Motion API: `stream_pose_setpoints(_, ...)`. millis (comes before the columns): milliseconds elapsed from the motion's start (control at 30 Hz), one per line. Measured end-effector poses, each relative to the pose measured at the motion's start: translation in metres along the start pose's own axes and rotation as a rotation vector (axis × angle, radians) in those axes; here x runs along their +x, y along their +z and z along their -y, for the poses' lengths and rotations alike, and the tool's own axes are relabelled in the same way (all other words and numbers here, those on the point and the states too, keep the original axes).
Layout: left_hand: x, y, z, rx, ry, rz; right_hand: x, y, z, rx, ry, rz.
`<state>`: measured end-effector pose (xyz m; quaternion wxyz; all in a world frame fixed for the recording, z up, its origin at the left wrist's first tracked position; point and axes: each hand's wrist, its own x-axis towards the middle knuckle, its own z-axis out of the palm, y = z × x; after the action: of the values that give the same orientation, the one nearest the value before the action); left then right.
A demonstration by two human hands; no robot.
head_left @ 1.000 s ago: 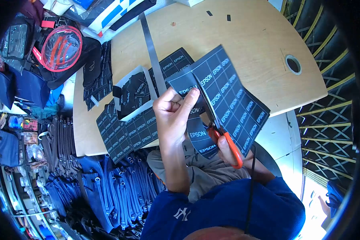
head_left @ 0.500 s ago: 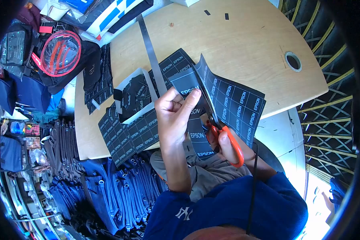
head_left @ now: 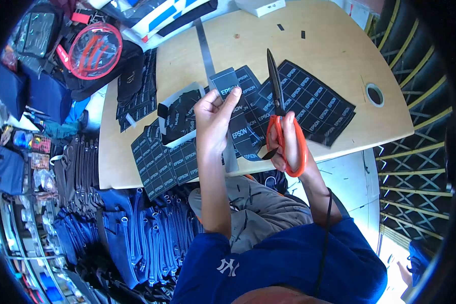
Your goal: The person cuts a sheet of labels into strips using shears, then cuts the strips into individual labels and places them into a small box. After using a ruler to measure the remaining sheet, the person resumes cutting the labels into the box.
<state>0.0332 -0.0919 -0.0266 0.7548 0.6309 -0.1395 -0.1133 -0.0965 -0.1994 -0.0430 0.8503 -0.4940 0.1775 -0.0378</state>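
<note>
My left hand (head_left: 214, 115) pinches a black strip printed with EPSON labels (head_left: 239, 133) between thumb and fingers, and the strip hangs down toward the table edge. My right hand (head_left: 288, 144) is wrapped round the orange handles of a pair of scissors (head_left: 275, 83), whose dark blades point up and look closed. The strip's lower end curls close to the right hand. Beyond the scissors, a black EPSON sheet (head_left: 319, 96) lies on the table. Left of my left hand stands an open white box (head_left: 181, 142) with cut black labels (head_left: 180, 119) in it.
More EPSON sheets (head_left: 157, 164) lie around the box on the wooden table (head_left: 339, 55). A long metal ruler (head_left: 204, 48) runs across it. Small black scraps (head_left: 303, 34) sit at the back, and a round cable hole (head_left: 374, 94) is at right. Blue straps (head_left: 152, 238) hang below the front edge.
The scissors have come away from the sheet and now point up, blades together. The larger sheet has gone from the hands to the table, while the left hand keeps the strip.
</note>
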Motion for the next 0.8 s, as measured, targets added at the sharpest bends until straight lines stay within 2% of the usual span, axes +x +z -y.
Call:
stream_pose_setpoints(67, -0.005, 0.001, -0.003, 0.046, 0.097, -0.013, -0.002, 0.0, -0.009, -0.083, -0.088, 0.055)
stream_pose_setpoints(100, -0.006, -0.004, -0.003, 0.074, 0.125, 0.001, -0.002, -0.001, -0.014, -0.082, -0.202, 0.1)
stream_pose_setpoints(133, -0.009, -0.005, -0.006, 0.073, 0.131, -0.007, 0.0, -0.003, -0.02, -0.086, -0.202, 0.11)
stream_pose_setpoints(200, -0.02, 0.002, -0.023, 0.013, 0.174, -0.046, 0.002, -0.007, -0.028, -0.334, -0.465, 0.07)
stream_pose_setpoints(267, -0.023, -0.012, -0.025, 0.01, 0.208, 0.014, -0.003, -0.004, -0.025, -0.257, -0.437, 0.132)
stream_pose_setpoints(333, -0.03, -0.015, -0.035, -0.104, 0.179, 0.047, -0.011, 0.003, -0.015, -0.268, -0.613, 0.087)
stream_pose_setpoints(367, -0.033, -0.017, -0.039, -0.139, 0.16, 0.061, -0.021, 0.005, -0.003, -0.29, -0.457, 0.078)
stream_pose_setpoints(400, -0.036, -0.019, -0.042, -0.14, 0.17, 0.057, -0.022, 0.005, -0.003, -0.292, -0.463, 0.086)
stream_pose_setpoints(500, -0.042, -0.025, -0.046, -0.159, 0.18, 0.058, -0.021, 0.009, -0.006, -0.447, -0.721, -0.057)
stream_pose_setpoints(667, -0.054, -0.031, -0.051, -0.156, 0.187, 0.132, -0.022, 0.026, 0.006, -0.457, -0.627, -0.079)
stream_pose_setpoints(700, -0.061, -0.018, -0.06, -0.167, 0.156, 0.035, -0.019, 0.027, 0.005, -0.471, -0.607, -0.089)
stream_pose_setpoints(733, -0.059, -0.024, -0.056, -0.167, 0.161, 0.034, -0.017, 0.029, 0.005, -0.484, -0.588, -0.098)
stream_pose_setpoints(800, -0.053, -0.035, -0.05, -0.074, 0.173, 0.108, -0.014, 0.03, 0.003, -0.487, -0.602, -0.069)
